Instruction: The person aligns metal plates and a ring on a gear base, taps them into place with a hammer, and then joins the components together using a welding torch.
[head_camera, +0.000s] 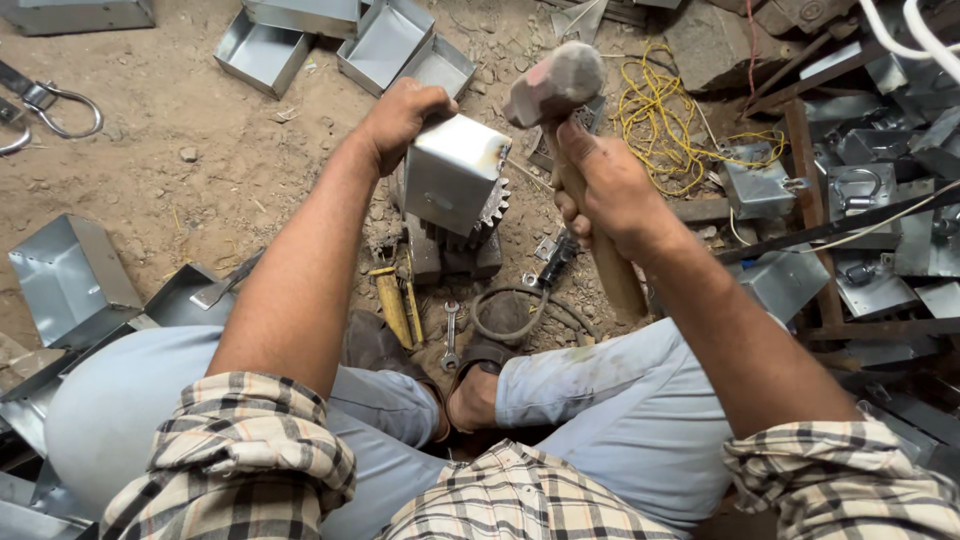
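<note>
The left hand (400, 118) is closed over the far top edge of a small galvanised sheet-metal box (455, 172), holding it tilted on a toothed gear block (462, 238) that sits on the dirt floor (180, 160) at the middle of the scene. The right hand (605, 185) is wrapped tight around the wooden handle of a hammer (555, 85), whose worn, rounded head is raised just right of the box's top corner, near it but not touching.

On the floor just near of the gear block lie a yellow-handled tool (392, 305), a small spanner (451, 335) and a loop of grey hose (520, 315). Far left of the hands, open shallow metal trays (385, 40) lie in a cluster; another open box (65, 270) stands at the near left. A tangle of yellow wire (665, 115) lies to the right of the hammer, and beyond it is a heap of finished metal boxes (865, 190) with ring handles. No labels or printed packages are visible. The person sits with legs folded, in pale trousers and a checked shirt.
</note>
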